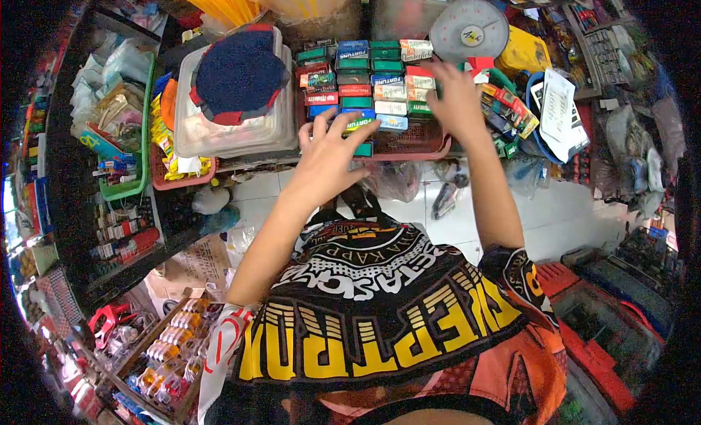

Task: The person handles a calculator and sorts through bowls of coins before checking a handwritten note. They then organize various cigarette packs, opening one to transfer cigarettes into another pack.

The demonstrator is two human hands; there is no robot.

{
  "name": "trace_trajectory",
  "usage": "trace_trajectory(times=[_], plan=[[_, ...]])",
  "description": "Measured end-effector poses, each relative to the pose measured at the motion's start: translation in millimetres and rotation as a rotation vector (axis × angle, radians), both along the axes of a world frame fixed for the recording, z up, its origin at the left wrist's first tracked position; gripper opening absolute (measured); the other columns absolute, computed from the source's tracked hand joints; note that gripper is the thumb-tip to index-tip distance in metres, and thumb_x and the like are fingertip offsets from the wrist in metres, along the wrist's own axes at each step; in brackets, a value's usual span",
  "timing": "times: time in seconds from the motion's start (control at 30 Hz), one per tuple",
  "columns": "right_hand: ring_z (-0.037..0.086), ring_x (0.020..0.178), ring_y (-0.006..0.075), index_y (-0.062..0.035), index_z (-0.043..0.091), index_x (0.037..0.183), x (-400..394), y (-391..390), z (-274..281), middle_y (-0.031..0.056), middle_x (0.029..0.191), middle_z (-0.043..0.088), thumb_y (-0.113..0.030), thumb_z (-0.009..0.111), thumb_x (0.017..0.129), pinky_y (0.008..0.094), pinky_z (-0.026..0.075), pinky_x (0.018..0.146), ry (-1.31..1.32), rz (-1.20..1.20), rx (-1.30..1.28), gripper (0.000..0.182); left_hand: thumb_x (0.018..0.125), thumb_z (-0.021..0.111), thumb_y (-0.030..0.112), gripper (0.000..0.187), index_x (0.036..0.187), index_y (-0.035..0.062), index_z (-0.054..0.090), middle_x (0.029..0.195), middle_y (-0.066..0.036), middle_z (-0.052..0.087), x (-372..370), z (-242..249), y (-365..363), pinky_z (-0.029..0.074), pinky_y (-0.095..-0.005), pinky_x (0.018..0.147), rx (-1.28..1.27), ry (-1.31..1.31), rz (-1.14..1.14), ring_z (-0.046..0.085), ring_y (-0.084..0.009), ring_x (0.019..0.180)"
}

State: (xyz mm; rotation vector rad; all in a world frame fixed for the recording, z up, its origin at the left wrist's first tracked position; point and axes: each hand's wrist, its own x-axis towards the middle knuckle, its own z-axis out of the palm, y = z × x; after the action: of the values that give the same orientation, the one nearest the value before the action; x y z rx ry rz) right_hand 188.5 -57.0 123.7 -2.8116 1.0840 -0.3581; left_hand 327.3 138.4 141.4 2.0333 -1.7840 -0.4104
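Rows of cigarette packs [355, 63] stand in a shallow red tray [416, 149] in front of me. My left hand [325, 151] reaches over the tray's near left part, fingers spread, with fingertips right at a blue-and-yellow Fortune pack [356, 125]. At the right end of the rows is my right hand [456, 100], its fingers apart and curved over the packs. Its fingertips overlap a white-and-orange pack [420, 84] in this view. Just beyond that hand shows a red-and-white piece [479, 64].
Left of the tray stands a clear plastic container [186, 139] with a dark blue cloth [241, 76] on top. A dial scale [469, 34] rises behind the packs. Further right are a blue bin [538, 136] with papers and several small colourful packets [509, 107]. A green basket [146, 144] sits far left.
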Motion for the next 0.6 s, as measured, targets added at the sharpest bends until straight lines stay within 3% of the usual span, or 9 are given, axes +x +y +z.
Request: trace_trajectory(times=[0.07, 0.13, 0.33, 0.6], plan=[[0.047, 0.099, 0.0321, -0.0219, 0.051, 0.113, 6.5, -24.5, -2.2, 0.0067, 0.109, 0.053, -0.020, 0.058, 0.070, 0.0507, 0.037, 0.080, 0.059, -0.037, 0.026, 0.044, 0.058, 0.074, 0.023, 0.071, 0.122, 0.0223, 0.044, 0.123, -0.006, 0.041, 2.7, -0.2, -0.3, 0.022, -0.0477, 0.094, 0.036, -0.040, 0.008, 0.030, -0.0307, 0.118], [0.044, 0.106, 0.0298, -0.0200, 0.054, 0.111, 12.0, -44.6, -16.7, 0.0039, 0.115, 0.050, -0.027, 0.059, 0.070, 0.0557, 0.032, 0.084, 0.285, 0.009, 0.010, 0.042, 0.060, 0.073, 0.024, 0.066, 0.121, 0.0213, 0.046, 0.122, -0.006, 0.041, 4.5, -2.1, -0.1, 0.022, -0.0474, 0.094, 0.020, -0.016, 0.009, 0.030, -0.0304, 0.118], [0.039, 0.113, 0.0324, -0.0249, 0.050, 0.118, 10.5, -87.4, -44.9, 0.0063, 0.124, 0.044, -0.037, 0.056, 0.071, 0.0582, 0.029, 0.087, 0.420, 0.062, 0.243, 0.048, 0.064, 0.070, 0.026, 0.057, 0.116, 0.0180, 0.050, 0.121, -0.009, 0.043, -2.3, -3.1, -4.4, 0.022, -0.0507, 0.092, -0.011, 0.003, 0.008, 0.030, -0.0336, 0.117], [0.037, 0.115, 0.0336, -0.0271, 0.052, 0.115, -3.9, -82.8, -40.6, 0.0078, 0.126, 0.041, -0.043, 0.062, 0.066, 0.0606, 0.027, 0.088, 0.274, 0.195, 0.270, 0.053, 0.066, 0.069, 0.026, 0.055, 0.116, 0.0175, 0.050, 0.121, -0.008, 0.042, -0.1, -0.9, 2.8, 0.023, -0.0483, 0.092, -0.031, -0.014, 0.005, 0.031, -0.0330, 0.116]])
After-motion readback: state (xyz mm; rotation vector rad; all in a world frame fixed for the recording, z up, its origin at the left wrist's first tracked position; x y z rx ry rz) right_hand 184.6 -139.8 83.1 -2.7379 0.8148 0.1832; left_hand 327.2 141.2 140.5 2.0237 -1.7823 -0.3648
